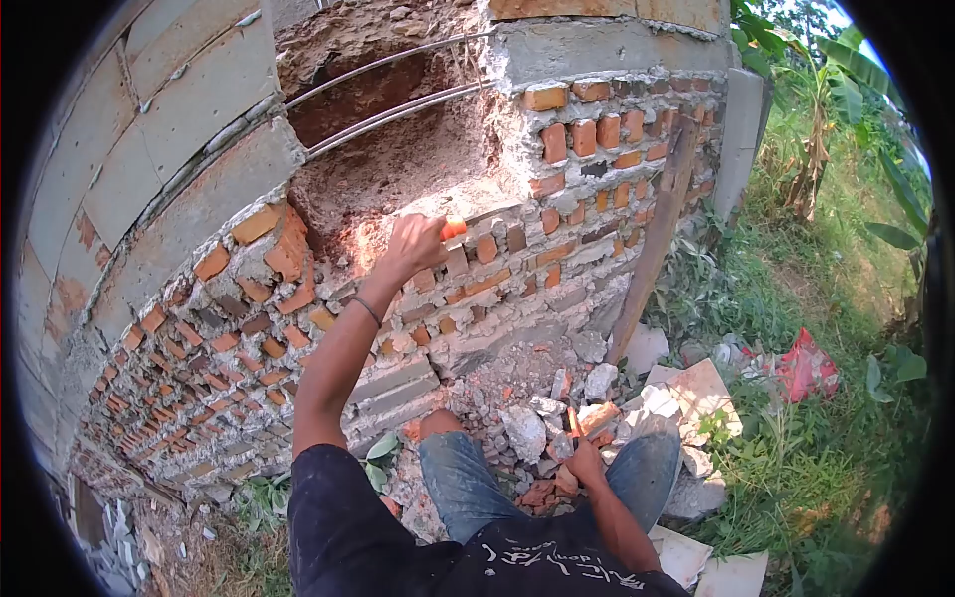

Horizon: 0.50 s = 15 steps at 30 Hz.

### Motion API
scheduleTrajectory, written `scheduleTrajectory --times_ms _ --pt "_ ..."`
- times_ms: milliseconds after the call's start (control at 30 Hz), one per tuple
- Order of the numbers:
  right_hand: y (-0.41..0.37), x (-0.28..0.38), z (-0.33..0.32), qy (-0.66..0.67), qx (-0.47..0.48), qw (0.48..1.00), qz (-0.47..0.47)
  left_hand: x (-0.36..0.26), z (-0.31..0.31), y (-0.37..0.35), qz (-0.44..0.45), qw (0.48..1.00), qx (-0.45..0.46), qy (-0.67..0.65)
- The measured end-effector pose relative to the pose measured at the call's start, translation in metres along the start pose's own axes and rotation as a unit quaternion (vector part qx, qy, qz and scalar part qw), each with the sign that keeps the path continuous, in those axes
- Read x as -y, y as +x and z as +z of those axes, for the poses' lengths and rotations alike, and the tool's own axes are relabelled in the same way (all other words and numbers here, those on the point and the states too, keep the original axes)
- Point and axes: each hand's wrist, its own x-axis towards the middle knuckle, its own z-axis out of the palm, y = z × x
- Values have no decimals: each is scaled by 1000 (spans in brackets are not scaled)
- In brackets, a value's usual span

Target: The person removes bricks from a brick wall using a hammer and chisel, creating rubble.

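Observation:
My left hand [416,244] is closed around an orange-handled chisel [455,228] at the lower edge of the wall opening [398,174]. Its thin metal shaft points right along the top of the brickwork. Lower down, near my right knee, my right hand [585,463] grips an orange-and-black tool [574,423]. Its far end cannot be told apart from the rubble. Rough bricks with broken mortar [487,249] lie just below my left hand. Loose earth fills the bottom of the opening.
Metal bars [388,119] cross the opening above my left hand. A wooden plank [657,239] leans against the wall at the right. Broken concrete and brick rubble [525,433] lies between and around my legs. A red plastic bag [808,366] sits in the grass.

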Motion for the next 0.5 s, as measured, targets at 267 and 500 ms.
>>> scheduleTrajectory --times_ms 267,500 --pt "3 1 7 -14 -7 1000 0 -42 38 -114 -271 899 -97 -329" --pt "-3 10 -3 -11 -4 1000 9 -42 6 -153 -371 662 -160 -631"
